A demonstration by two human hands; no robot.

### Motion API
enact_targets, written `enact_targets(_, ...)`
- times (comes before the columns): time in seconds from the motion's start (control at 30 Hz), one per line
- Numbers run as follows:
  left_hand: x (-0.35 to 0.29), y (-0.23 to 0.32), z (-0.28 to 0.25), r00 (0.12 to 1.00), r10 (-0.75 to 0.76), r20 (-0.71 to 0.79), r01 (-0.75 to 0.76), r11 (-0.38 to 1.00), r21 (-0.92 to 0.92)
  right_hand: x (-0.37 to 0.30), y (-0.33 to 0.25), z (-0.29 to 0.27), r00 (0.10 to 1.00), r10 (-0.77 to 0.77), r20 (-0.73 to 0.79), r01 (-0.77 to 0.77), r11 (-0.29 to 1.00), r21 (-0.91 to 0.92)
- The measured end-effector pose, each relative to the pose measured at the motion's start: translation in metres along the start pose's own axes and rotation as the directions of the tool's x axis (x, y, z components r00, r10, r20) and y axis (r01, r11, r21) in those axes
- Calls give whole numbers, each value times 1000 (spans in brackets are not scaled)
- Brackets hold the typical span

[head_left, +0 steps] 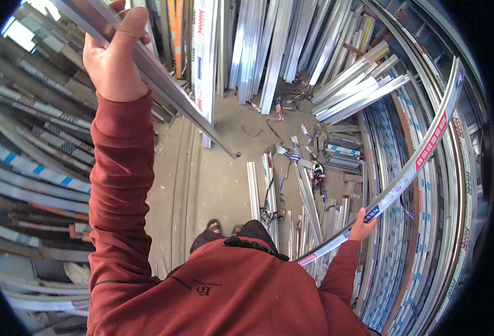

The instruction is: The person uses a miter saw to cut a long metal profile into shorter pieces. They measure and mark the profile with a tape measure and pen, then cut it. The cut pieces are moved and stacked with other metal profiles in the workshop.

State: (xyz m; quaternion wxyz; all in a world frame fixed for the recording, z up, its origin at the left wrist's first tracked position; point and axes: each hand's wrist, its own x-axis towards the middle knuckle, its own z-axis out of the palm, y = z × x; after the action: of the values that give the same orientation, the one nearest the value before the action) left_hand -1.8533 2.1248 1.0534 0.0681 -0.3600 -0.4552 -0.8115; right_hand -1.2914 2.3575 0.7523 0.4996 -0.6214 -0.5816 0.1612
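My left hand (115,64) is raised at the upper left, its fingers wrapped round a long silver metal profile (182,103). That profile slants down to the right, and its lower end reaches the concrete floor (202,185) ahead of my feet. Low on the right, my right hand (363,227) is closed on a second long metal profile (398,179), covered with white film bearing red and blue print. It looks curved in the picture and runs from beside my body up to the far right. The fingers on its far side are partly hidden.
Bare silver profiles (280,50) stand upright at the back. Racks of long film-wrapped profiles (417,224) line the right, and more stacked profiles (34,168) fill the left. Short offcuts (252,190) and torn film scraps (317,173) litter the floor near my feet.
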Motion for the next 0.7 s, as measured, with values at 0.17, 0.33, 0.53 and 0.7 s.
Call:
enact_targets(0.17,78,-126,78,993,103,61,-87,969,-233,52,-5,88,998,40,-46,-43,998,-55)
enact_targets(0.33,155,-242,157,968,140,206,-56,927,-370,130,-10,202,996,44,-84,-51,995,-81)
enact_targets(0.53,243,-352,258,967,166,193,-59,884,-463,232,-44,311,994,73,-84,-82,990,-112)
enact_targets(0.7,303,-456,346,967,171,189,-67,884,-463,322,-93,407,993,95,-77,-98,994,-44)
